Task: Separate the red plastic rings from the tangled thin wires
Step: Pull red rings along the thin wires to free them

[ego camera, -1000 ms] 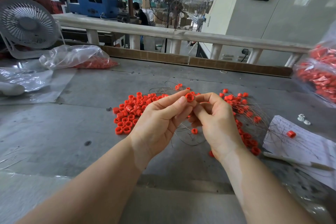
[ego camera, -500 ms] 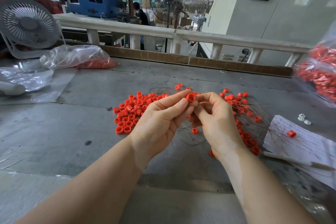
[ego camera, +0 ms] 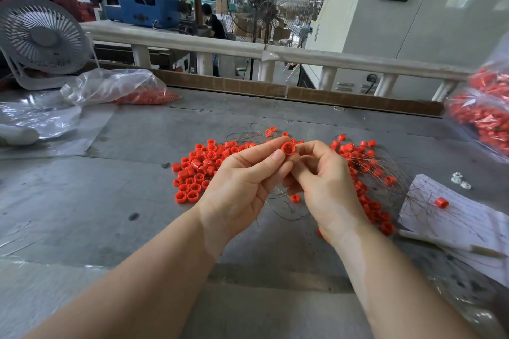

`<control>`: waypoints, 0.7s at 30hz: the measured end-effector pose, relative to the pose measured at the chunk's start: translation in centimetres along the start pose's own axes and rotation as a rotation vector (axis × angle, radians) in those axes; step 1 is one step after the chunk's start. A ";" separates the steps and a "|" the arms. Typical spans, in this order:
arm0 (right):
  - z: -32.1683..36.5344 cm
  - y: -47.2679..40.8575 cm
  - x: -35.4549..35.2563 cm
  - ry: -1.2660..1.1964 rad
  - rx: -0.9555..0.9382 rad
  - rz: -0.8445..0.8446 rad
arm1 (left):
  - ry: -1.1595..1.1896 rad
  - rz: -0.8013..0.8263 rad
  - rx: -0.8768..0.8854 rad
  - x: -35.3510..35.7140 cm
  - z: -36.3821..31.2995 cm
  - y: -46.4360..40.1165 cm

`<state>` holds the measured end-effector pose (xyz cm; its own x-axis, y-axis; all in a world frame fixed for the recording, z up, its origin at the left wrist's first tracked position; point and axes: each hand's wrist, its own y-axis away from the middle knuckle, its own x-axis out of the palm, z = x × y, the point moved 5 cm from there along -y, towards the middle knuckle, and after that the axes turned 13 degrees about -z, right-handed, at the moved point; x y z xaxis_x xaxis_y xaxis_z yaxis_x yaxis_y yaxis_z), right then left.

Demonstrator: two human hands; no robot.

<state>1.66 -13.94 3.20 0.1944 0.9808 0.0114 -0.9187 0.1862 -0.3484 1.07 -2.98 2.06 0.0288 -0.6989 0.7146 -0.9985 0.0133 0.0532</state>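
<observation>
My left hand (ego camera: pixel 242 184) and my right hand (ego camera: pixel 325 187) meet above the grey table (ego camera: pixel 96 201), and together their fingertips pinch one red plastic ring (ego camera: pixel 288 148). Thin wires (ego camera: pixel 278 201) trail down from between the hands. A pile of loose red rings (ego camera: pixel 201 168) lies to the left behind my left hand. More red rings tangled in thin wires (ego camera: pixel 366 170) spread to the right behind my right hand. One single ring (ego camera: pixel 294 198) lies on the table between my wrists.
A clear bag with red rings (ego camera: pixel 115 88) lies far left, beside a white fan (ego camera: pixel 41 36). Another bag of red rings (ego camera: pixel 484 113) bulges at the right edge. A written paper sheet (ego camera: pixel 462 217) with one ring (ego camera: pixel 441 202) lies at right. A cardboard strip (ego camera: pixel 303 93) lines the far edge.
Almost nothing has moved. Both hands stay together on the same ring, which has turned slightly between the fingertips.
</observation>
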 end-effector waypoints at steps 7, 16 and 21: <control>-0.2 0.1 0.2 -0.045 0.015 0.043 | -0.011 0.020 0.000 0.1 -0.2 0.1; -0.3 0.1 0.3 -0.066 0.033 0.047 | -0.024 0.035 0.027 0.1 -0.2 0.0; -0.2 0.1 0.3 -0.040 0.025 0.038 | -0.031 0.047 0.047 0.1 -0.1 0.0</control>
<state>1.69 -13.68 2.97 0.1457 0.9887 0.0360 -0.9335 0.1495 -0.3260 1.07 -2.95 2.22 -0.0185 -0.7205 0.6932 -0.9998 0.0129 -0.0132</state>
